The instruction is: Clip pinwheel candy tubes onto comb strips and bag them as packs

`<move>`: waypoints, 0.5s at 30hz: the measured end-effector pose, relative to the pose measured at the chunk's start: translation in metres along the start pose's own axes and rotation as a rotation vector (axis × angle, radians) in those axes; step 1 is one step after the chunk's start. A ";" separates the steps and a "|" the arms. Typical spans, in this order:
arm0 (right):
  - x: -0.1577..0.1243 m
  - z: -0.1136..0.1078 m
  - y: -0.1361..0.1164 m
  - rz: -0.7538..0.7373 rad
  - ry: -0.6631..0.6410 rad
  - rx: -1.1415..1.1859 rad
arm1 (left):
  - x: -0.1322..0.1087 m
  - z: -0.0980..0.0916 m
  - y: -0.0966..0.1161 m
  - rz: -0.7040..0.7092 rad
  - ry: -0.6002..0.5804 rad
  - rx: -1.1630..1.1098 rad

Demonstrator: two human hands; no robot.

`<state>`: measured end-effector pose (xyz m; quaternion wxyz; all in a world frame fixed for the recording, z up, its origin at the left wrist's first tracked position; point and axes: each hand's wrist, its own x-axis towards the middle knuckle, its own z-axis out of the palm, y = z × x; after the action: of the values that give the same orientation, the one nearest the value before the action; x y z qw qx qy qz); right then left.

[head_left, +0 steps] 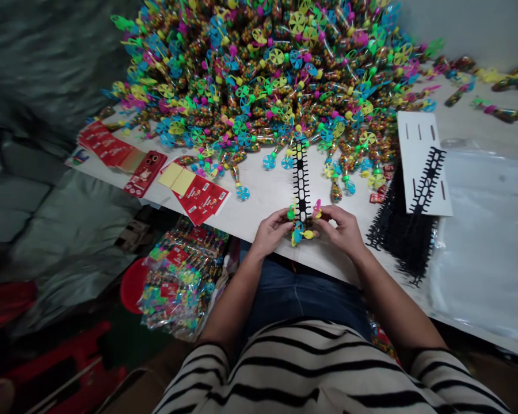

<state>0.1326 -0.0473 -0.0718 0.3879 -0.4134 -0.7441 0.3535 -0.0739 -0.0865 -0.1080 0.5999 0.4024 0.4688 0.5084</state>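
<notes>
A black notched plastic strip point(301, 172) lies lengthwise on the white table point(276, 190), its near end between my hands. My left hand point(271, 231) is closed on a small candy toy with a green top at the strip's left side. On the right side my right hand point(341, 229) pinches another toy with a pink and yellow top. Several coloured toy tops point(300, 232) cluster at the strip's near end between my fingers. A huge heap of candy-filled pinwheel toys point(267, 75) covers the far half of the table.
A pile of black strips point(399, 236) and a white card point(423, 164) with one strip lie to the right, beside clear plastic bags point(487, 230). Red cards point(201, 198) and a red phone point(145, 172) lie at the left. Bagged toys point(179, 282) sit below the table edge.
</notes>
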 end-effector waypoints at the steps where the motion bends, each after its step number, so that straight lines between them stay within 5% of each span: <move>1: 0.000 -0.004 -0.002 -0.009 -0.006 -0.020 | 0.000 0.000 0.000 0.001 0.005 -0.004; 6: -0.004 -0.014 -0.006 -0.027 -0.148 -0.068 | -0.001 0.004 -0.004 -0.029 -0.020 -0.013; 15: -0.016 0.007 0.006 0.097 -0.013 0.075 | -0.010 0.010 -0.018 -0.029 0.027 0.027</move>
<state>0.1342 -0.0606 -0.0841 0.3803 -0.4320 -0.7120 0.4022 -0.0609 -0.0993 -0.1212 0.5954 0.3969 0.4893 0.4986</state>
